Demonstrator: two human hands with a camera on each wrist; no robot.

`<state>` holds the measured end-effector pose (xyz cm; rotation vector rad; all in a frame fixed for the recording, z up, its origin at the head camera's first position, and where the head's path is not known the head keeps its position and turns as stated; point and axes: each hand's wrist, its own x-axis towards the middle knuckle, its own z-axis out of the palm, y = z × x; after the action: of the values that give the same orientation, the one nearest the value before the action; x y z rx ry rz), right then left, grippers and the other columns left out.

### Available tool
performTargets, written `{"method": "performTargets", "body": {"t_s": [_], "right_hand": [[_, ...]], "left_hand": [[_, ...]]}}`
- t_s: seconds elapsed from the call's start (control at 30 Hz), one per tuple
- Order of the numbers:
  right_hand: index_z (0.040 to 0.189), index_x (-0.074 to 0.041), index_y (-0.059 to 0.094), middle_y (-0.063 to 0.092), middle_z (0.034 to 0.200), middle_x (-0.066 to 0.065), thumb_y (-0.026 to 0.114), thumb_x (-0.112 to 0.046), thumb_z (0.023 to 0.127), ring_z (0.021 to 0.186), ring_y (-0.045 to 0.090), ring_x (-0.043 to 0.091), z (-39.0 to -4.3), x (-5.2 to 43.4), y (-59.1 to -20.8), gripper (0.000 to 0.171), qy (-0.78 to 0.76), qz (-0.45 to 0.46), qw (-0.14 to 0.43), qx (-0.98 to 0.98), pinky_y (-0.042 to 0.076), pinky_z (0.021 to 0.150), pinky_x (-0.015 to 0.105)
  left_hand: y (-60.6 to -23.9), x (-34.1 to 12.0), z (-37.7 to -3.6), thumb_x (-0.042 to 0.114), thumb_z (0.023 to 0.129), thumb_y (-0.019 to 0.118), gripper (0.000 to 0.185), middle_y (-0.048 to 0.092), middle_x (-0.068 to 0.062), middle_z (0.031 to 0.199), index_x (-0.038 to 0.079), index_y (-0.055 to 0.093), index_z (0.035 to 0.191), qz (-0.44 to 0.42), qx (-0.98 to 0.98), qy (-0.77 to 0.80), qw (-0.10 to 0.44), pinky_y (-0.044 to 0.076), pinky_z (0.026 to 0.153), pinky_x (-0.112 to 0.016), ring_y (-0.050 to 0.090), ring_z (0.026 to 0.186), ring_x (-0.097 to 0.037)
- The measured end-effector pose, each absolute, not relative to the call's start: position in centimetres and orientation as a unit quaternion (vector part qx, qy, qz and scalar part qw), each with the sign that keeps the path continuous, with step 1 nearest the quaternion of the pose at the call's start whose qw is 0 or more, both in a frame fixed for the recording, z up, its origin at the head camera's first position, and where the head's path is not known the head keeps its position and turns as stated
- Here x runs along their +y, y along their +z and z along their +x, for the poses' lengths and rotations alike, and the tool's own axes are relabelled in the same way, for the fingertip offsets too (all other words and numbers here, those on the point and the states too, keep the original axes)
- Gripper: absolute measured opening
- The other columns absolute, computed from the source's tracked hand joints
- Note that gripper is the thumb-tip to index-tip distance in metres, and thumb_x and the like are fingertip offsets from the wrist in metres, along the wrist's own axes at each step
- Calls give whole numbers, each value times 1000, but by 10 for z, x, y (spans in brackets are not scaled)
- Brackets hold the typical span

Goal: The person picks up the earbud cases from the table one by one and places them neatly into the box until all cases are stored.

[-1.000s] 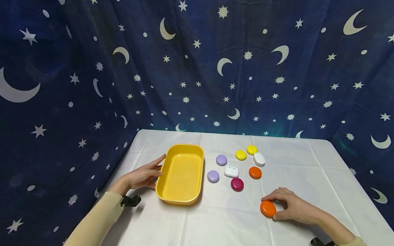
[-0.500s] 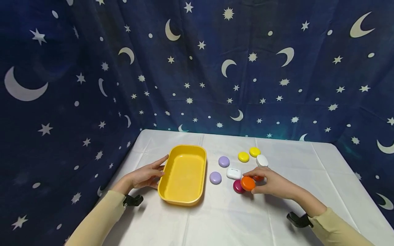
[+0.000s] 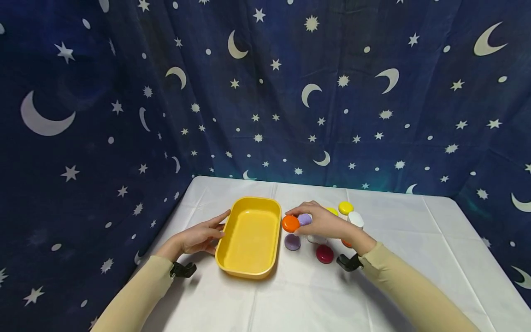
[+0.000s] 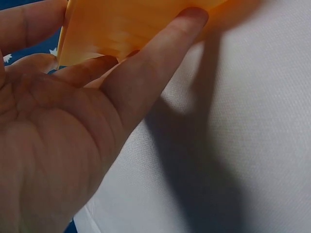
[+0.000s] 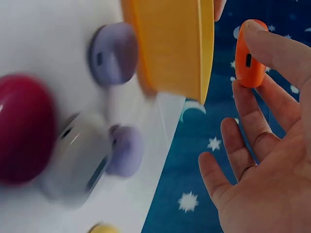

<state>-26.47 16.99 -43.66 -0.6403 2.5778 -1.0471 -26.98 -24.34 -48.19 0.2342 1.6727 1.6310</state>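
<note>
In the head view my right hand [image 3: 321, 221] pinches a smooth round orange case [image 3: 290, 223] between thumb and fingers, just right of the yellow tray [image 3: 277, 249]. The right wrist view shows a small dark slot in the side of the orange case [image 5: 250, 58], thumb on one edge and fingertips on the other. My left hand [image 3: 199, 238] rests against the tray's left outer wall with extended fingers. The left wrist view shows these fingers [image 4: 146, 63] touching the tray wall [image 4: 121, 29]. Nothing lies inside the tray.
Beside the tray sit a purple case [image 3: 292, 242], another lilac one [image 3: 304, 219] partly behind my right hand, and a crimson case [image 3: 324, 253]. A yellow case [image 3: 345, 207] and a white one [image 3: 355, 219] stand farther back. My right arm partly hides others on the white-covered table [image 3: 311, 295].
My right hand has lifted the orange case from the near right and carried it left over the other cases towards the tray. My left hand keeps its place at the tray.
</note>
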Motion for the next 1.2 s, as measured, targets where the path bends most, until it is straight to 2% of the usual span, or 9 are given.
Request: {"method": "performTargets", "body": {"t_s": [0.13, 0.27, 0.47, 0.73, 0.93, 1.2], "right_hand": [[129, -37, 70, 63, 123, -15, 86, -37, 82, 126, 44, 24, -278, 147, -437, 50, -363, -262, 136, 884, 44, 104, 50], [130, -29, 71, 64, 116, -13, 86, -31, 81, 120, 46, 28, -287, 126, -439, 51, -347, -300, 121, 880, 44, 98, 43], [126, -24, 73, 66, 109, -14, 85, -32, 80, 110, 48, 20, -294, 97, -440, 48, -269, -327, 98, 901, 41, 94, 38], [119, -23, 76, 68, 98, -16, 88, -39, 78, 103, 48, 14, -302, 73, -449, 46, -189, -349, 82, 914, 36, 98, 38], [117, -23, 77, 67, 93, -16, 89, -40, 77, 101, 48, 16, -303, 63, -454, 45, -155, -362, 86, 915, 30, 109, 42], [123, -24, 75, 69, 98, -11, 87, -46, 78, 104, 45, 17, -302, 60, -454, 51, -132, -368, 77, 917, 25, 114, 48]], "left_hand": [[-480, -243, -269, 6, 105, 47, 80, 13, -23, 168, 33, 3, 166, 85, 660, 639, 387, 55, 91, -56, 46, 137, -37], [-479, -243, -268, 5, 105, 48, 81, 14, -23, 168, 34, 3, 166, 83, 659, 638, 389, 55, 91, -55, 48, 136, -37], [-479, -243, -268, 6, 104, 50, 82, 14, -22, 168, 34, 4, 166, 80, 658, 639, 391, 55, 90, -55, 53, 131, -36], [-478, -241, -268, 6, 104, 49, 82, 14, -23, 168, 33, 3, 166, 79, 663, 636, 388, 56, 90, -55, 51, 133, -38], [-479, -241, -268, 6, 103, 49, 82, 12, -23, 168, 34, 3, 166, 73, 666, 633, 386, 55, 91, -56, 46, 137, -38], [-477, -241, -268, 6, 104, 47, 81, 12, -24, 168, 33, 3, 166, 67, 670, 630, 386, 56, 90, -55, 49, 134, -39]]}}
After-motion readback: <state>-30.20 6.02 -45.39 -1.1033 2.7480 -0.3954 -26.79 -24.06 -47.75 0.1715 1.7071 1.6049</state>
